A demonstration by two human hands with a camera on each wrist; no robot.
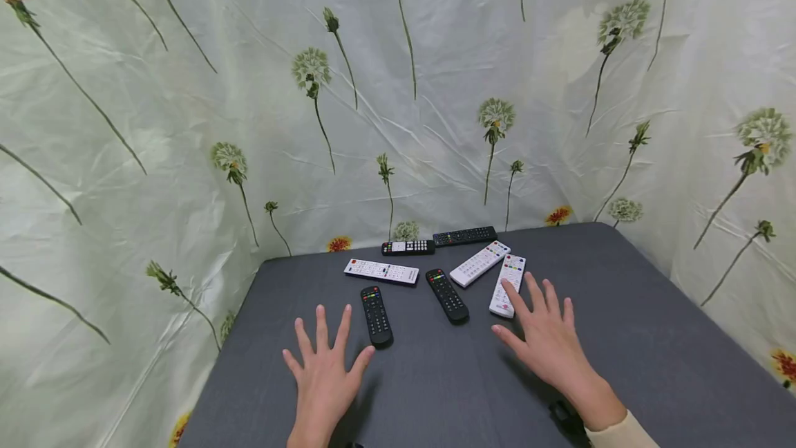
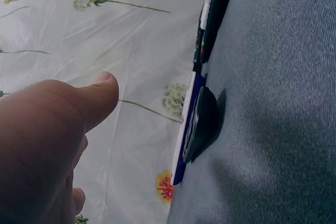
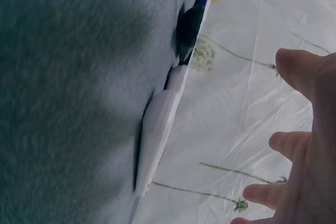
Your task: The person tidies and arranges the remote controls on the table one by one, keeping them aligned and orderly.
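Fingers spread and holding nothing, my left hand (image 1: 326, 379) hovers over the near left of the table. Just beyond its thumb lies a black remote control (image 1: 376, 316). My right hand (image 1: 547, 341) is likewise spread above the table, its fingertips overlapping the near end of a white remote control (image 1: 508, 285) in the head view. The right wrist view shows a gap between that hand and the white remote (image 3: 157, 135). Between the hands lies another black remote (image 1: 447, 296). A second white remote (image 1: 480, 263) slants beside the first.
Farther back are a long white remote (image 1: 382, 272), a black remote with a pale panel (image 1: 408, 247) and a thin black remote (image 1: 465, 236) near the rear edge. Everything lies on a dark grey table (image 1: 435, 393). A flower-print curtain (image 1: 373, 123) hangs behind and at the sides.
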